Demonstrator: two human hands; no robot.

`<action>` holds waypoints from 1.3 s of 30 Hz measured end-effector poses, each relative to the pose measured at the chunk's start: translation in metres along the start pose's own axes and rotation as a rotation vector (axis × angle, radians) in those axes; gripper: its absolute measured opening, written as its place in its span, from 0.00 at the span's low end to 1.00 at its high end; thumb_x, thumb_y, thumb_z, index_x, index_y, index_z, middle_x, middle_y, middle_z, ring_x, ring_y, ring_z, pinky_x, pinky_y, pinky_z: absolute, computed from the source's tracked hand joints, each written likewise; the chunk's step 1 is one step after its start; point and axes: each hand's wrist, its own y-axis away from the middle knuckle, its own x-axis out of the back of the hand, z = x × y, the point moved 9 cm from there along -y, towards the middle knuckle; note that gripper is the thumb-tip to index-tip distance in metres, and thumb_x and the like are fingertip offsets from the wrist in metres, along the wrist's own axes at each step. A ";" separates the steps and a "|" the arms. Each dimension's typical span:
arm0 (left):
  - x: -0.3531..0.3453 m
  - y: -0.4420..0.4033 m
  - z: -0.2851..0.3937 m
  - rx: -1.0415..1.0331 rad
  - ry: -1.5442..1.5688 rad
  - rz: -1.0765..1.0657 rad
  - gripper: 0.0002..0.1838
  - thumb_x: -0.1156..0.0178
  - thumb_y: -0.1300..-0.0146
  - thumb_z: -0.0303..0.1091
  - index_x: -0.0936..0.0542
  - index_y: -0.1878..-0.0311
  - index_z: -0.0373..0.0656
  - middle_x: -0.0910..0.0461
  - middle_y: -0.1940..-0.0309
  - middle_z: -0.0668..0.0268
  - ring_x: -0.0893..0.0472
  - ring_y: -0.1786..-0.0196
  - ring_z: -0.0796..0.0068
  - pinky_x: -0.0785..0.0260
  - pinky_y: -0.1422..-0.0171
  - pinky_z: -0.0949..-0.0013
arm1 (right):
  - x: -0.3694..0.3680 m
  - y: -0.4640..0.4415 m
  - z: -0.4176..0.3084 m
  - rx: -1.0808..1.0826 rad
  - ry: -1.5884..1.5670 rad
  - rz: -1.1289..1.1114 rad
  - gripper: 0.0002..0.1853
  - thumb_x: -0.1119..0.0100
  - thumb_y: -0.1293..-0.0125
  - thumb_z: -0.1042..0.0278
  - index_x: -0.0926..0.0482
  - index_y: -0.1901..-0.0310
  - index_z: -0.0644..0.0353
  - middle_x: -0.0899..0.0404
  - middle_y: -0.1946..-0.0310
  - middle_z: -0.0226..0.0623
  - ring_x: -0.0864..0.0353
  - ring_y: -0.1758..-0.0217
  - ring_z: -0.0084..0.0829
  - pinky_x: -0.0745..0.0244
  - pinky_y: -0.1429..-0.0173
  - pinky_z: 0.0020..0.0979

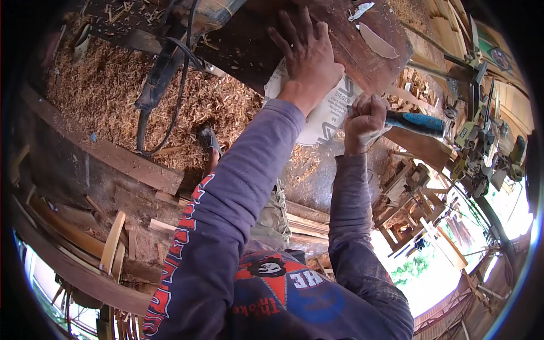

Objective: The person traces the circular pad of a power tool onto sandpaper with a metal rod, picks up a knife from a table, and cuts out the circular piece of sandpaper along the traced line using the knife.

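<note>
A white, rounded sheet printed "SIEGER" and "80" (324, 120), looking like the back of sandpaper, lies at the corner of a dark wooden board (362, 62). Across its upper part my left hand (311, 65) lies flat, fingers spread and tips reaching onto the board. Closed at the sheet's right edge is my right hand (365, 118), wrapped around a tool with a blue and black handle (416, 123). The handle sticks out to the right; the tool's working end is hidden by the fist. A pale curved scrap (377, 41) rests on the board above.
A dark power tool with a cord (153, 85) hangs at left over wood shavings (85, 102). At right stand green power tools (467, 136). A crumpled white scrap (361, 11) lies on the board. Planks (113, 241) lean at lower left.
</note>
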 end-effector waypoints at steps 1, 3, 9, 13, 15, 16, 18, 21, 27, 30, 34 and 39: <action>0.003 0.000 0.000 -0.003 -0.005 0.005 0.46 0.26 0.52 0.48 0.35 0.32 0.38 0.58 0.21 0.43 0.65 0.21 0.22 0.73 0.26 0.16 | 0.001 0.001 0.001 -0.002 0.001 0.019 0.21 0.50 0.35 0.72 0.45 0.84 0.50 0.51 0.88 0.22 0.52 0.87 0.19 0.56 0.82 0.26; 0.007 0.003 0.004 -0.023 0.011 0.039 0.45 0.26 0.52 0.47 0.34 0.34 0.37 0.58 0.21 0.41 0.65 0.21 0.22 0.73 0.26 0.16 | 0.004 -0.001 0.005 0.030 -0.010 0.035 0.21 0.50 0.35 0.71 0.45 0.84 0.49 0.51 0.88 0.22 0.52 0.86 0.18 0.56 0.82 0.26; 0.004 0.000 0.002 -0.005 0.002 -0.002 0.45 0.26 0.53 0.45 0.34 0.33 0.37 0.58 0.21 0.41 0.64 0.21 0.22 0.72 0.26 0.16 | 0.011 0.005 0.004 0.042 -0.038 0.043 0.20 0.50 0.35 0.72 0.44 0.82 0.49 0.52 0.88 0.21 0.53 0.87 0.18 0.57 0.82 0.26; 0.009 0.001 0.001 -0.028 0.034 0.030 0.45 0.27 0.53 0.45 0.35 0.32 0.37 0.57 0.21 0.40 0.64 0.21 0.22 0.72 0.25 0.17 | 0.020 0.013 0.007 -0.017 -0.134 0.153 0.17 0.47 0.37 0.78 0.40 0.80 0.51 0.48 0.87 0.21 0.50 0.86 0.15 0.55 0.80 0.25; 0.008 0.003 0.002 -0.029 0.002 0.040 0.45 0.28 0.52 0.46 0.35 0.32 0.37 0.57 0.21 0.40 0.63 0.21 0.22 0.72 0.25 0.17 | 0.017 0.014 0.006 -0.008 -0.116 0.148 0.17 0.47 0.37 0.77 0.40 0.80 0.50 0.48 0.87 0.21 0.50 0.86 0.15 0.56 0.80 0.25; 0.006 0.004 0.002 -0.033 0.005 0.034 0.45 0.28 0.52 0.46 0.35 0.32 0.37 0.57 0.21 0.40 0.63 0.21 0.22 0.72 0.25 0.17 | 0.018 0.015 0.003 0.003 -0.094 0.144 0.17 0.47 0.37 0.77 0.41 0.80 0.50 0.48 0.87 0.20 0.51 0.86 0.15 0.56 0.80 0.25; 0.005 0.002 0.001 -0.020 -0.020 0.015 0.45 0.29 0.51 0.47 0.35 0.31 0.37 0.57 0.21 0.40 0.63 0.20 0.23 0.71 0.25 0.17 | 0.021 0.014 0.004 0.006 -0.110 0.140 0.17 0.47 0.38 0.77 0.41 0.80 0.50 0.48 0.87 0.20 0.51 0.86 0.15 0.55 0.80 0.25; 0.011 0.003 0.003 -0.021 0.007 0.024 0.45 0.28 0.51 0.46 0.36 0.31 0.37 0.58 0.21 0.40 0.64 0.20 0.24 0.71 0.25 0.18 | 0.023 0.014 0.008 0.024 -0.108 0.135 0.17 0.47 0.38 0.76 0.40 0.79 0.49 0.48 0.86 0.20 0.50 0.86 0.15 0.55 0.80 0.25; 0.009 0.002 0.002 -0.003 0.066 -0.010 0.47 0.26 0.53 0.44 0.36 0.31 0.38 0.60 0.20 0.41 0.65 0.20 0.25 0.73 0.24 0.19 | 0.030 0.020 0.007 0.021 -0.078 0.235 0.16 0.47 0.37 0.75 0.40 0.79 0.52 0.47 0.86 0.21 0.49 0.85 0.15 0.55 0.80 0.25; 0.011 0.002 0.003 -0.011 0.078 0.000 0.48 0.25 0.54 0.45 0.35 0.32 0.38 0.60 0.20 0.41 0.65 0.20 0.25 0.74 0.24 0.20 | 0.032 0.021 0.008 0.054 -0.066 0.267 0.16 0.48 0.37 0.76 0.40 0.79 0.52 0.46 0.86 0.21 0.49 0.85 0.15 0.55 0.80 0.25; 0.007 0.002 0.005 -0.017 0.054 -0.019 0.48 0.25 0.55 0.45 0.35 0.32 0.37 0.60 0.20 0.41 0.65 0.20 0.25 0.74 0.23 0.20 | 0.029 0.028 0.003 0.074 -0.018 0.267 0.17 0.49 0.34 0.71 0.43 0.78 0.48 0.51 0.85 0.20 0.53 0.86 0.16 0.57 0.81 0.25; 0.005 0.002 0.004 -0.007 0.034 -0.036 0.48 0.25 0.55 0.46 0.34 0.31 0.38 0.61 0.20 0.41 0.66 0.20 0.26 0.75 0.23 0.20 | 0.033 0.037 0.003 0.067 -0.028 0.294 0.16 0.49 0.33 0.70 0.42 0.77 0.48 0.51 0.84 0.20 0.53 0.85 0.16 0.57 0.81 0.25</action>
